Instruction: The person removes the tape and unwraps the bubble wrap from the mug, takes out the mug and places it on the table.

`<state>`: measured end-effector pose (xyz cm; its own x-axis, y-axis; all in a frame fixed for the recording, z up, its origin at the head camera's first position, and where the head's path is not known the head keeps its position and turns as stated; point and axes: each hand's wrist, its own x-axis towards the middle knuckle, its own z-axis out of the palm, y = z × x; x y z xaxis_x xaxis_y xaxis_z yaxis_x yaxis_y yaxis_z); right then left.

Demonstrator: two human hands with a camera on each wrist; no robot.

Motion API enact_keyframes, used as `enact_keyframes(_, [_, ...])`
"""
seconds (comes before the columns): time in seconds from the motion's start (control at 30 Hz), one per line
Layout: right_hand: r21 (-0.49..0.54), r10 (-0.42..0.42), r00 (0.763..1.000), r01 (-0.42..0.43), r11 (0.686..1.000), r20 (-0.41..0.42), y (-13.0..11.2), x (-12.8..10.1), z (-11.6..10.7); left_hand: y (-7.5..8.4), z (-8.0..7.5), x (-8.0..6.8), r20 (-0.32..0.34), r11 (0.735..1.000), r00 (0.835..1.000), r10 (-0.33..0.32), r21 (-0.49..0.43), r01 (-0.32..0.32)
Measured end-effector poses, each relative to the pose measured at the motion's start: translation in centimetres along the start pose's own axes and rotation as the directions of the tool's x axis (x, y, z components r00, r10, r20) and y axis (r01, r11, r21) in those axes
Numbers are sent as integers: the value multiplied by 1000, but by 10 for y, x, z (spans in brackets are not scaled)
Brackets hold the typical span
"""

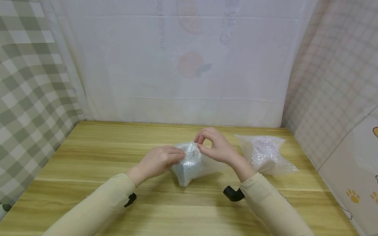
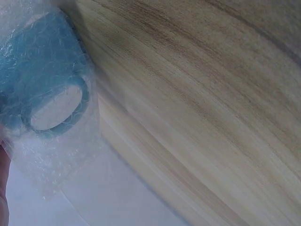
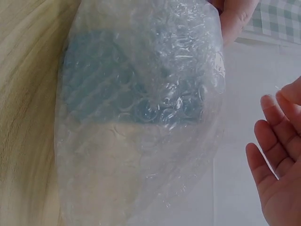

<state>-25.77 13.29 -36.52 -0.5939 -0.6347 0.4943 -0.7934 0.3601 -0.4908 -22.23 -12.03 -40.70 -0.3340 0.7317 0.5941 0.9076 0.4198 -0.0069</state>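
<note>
A blue mug (image 2: 40, 61) with a looped handle lies inside a sheet of bubble wrap (image 1: 192, 156) on the wooden table. My left hand (image 1: 162, 161) grips the wrapped mug from its left side, fingers over the wrap; only its edge shows in the left wrist view. Above the right part of the bundle, my right hand (image 1: 216, 144) brings thumb and index fingertip together. In the right wrist view a tiny clear sliver sticks out of that pinch, and the other fingers are spread. Loose wrap trails to the right under this hand.
A second bubble-wrapped bundle (image 1: 266, 153), pale inside, stands at the back right of the table (image 1: 174, 220). Black pieces (image 1: 233, 193) show beside the right and left sleeves. Printed cloth walls (image 1: 183, 106) border the table at the back and both sides.
</note>
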Motion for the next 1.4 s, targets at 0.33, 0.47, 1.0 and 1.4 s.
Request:
enact_keyframes(0.33, [45, 102, 986, -109, 993, 134, 0, -3, -2, 0, 0, -1, 2, 1000, 1000, -4, 5, 4])
enact_keyframes(0.47, [31, 120, 977, -128, 991, 176, 0, -4, 0, -1, 1, -2, 0, 1000, 1000, -2, 4, 2])
enact_keyframes(1.0, [10, 159, 974, -163, 987, 164, -11, -7, 18, 0, 1, -2, 9, 1000, 1000, -12, 7, 12])
enact_keyframes(1.4, [-71, 120, 986, -113, 991, 111, -7, -14, 22, 2, 0, 0, 17, 1000, 1000, -13, 3, 13])
